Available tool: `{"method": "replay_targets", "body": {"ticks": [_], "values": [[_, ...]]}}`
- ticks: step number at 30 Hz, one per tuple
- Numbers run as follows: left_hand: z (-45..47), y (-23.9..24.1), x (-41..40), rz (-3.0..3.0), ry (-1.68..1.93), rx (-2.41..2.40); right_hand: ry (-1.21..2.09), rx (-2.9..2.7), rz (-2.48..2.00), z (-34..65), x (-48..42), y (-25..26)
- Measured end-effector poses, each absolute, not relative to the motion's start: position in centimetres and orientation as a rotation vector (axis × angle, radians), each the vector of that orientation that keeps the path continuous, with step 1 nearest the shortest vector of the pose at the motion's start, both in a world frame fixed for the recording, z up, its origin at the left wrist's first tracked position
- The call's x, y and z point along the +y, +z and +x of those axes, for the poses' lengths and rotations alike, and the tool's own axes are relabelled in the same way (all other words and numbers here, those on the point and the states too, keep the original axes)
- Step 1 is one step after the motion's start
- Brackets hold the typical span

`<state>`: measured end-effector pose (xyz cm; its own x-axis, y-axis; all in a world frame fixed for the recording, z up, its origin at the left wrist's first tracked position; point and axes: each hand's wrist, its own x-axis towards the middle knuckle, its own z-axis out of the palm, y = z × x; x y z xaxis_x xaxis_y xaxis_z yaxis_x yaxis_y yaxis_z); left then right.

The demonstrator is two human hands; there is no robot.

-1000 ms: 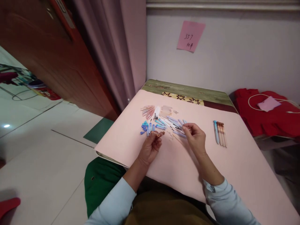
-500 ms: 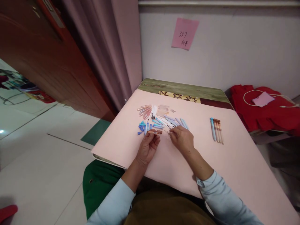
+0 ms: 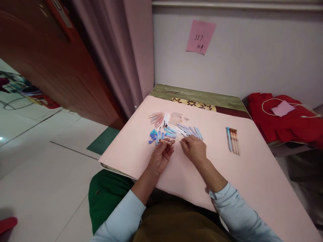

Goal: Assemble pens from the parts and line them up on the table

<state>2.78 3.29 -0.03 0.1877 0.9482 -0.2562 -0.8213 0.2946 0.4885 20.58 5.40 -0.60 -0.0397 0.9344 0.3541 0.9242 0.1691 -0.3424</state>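
Observation:
My left hand (image 3: 160, 158) is closed on a short orange-brown pen barrel (image 3: 167, 142), held level just above the pink table cover (image 3: 252, 174). My right hand (image 3: 194, 150) rests beside it with thumb and forefinger pinched on a small pale part that I cannot make out. Just beyond both hands lies a spread of loose pen parts (image 3: 174, 127): blue caps at the left, pink and peach barrels at the back, pale blue barrels and thin refills in the middle.
Several assembled pens (image 3: 232, 138) lie side by side to the right. A pink note (image 3: 200, 36) hangs on the wall. Red cloth with a white cord (image 3: 285, 114) sits at the right. A curtain and a brown door stand at the left.
My right hand has drawn back from the pale blue barrels toward my left hand and now pinches a small part. My left hand has stayed put with the orange-brown barrel.

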Motion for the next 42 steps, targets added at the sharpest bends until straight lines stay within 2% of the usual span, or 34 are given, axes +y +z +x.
{"method": "replay_targets", "body": {"ticks": [9,14,17,22,24,34,42], "values": [[2.9,0.2,3.3,0.269,1.266,0.597,-0.109,-1.96,-1.894,19.7,5.4,-0.8],[2.9,0.0,3.3,0.275,1.275,0.598,-0.106,-1.756,-1.836,20.4,5.3,-0.5],[2.9,0.0,3.2,0.299,1.261,0.59,0.104,-1.655,-1.658,20.5,4.7,0.4],[3.0,0.1,3.1,0.324,1.224,0.598,0.747,-1.469,-1.28,19.3,3.3,1.5],[3.1,0.1,3.0,0.34,1.219,0.593,0.892,-1.427,-1.223,18.9,2.9,1.7],[3.4,0.2,2.9,0.376,1.205,0.599,0.977,-1.457,-1.183,18.8,2.7,2.4],[3.7,0.4,2.6,0.345,1.19,0.571,1.309,-1.292,-1.061,18.4,3.0,2.2]]}}
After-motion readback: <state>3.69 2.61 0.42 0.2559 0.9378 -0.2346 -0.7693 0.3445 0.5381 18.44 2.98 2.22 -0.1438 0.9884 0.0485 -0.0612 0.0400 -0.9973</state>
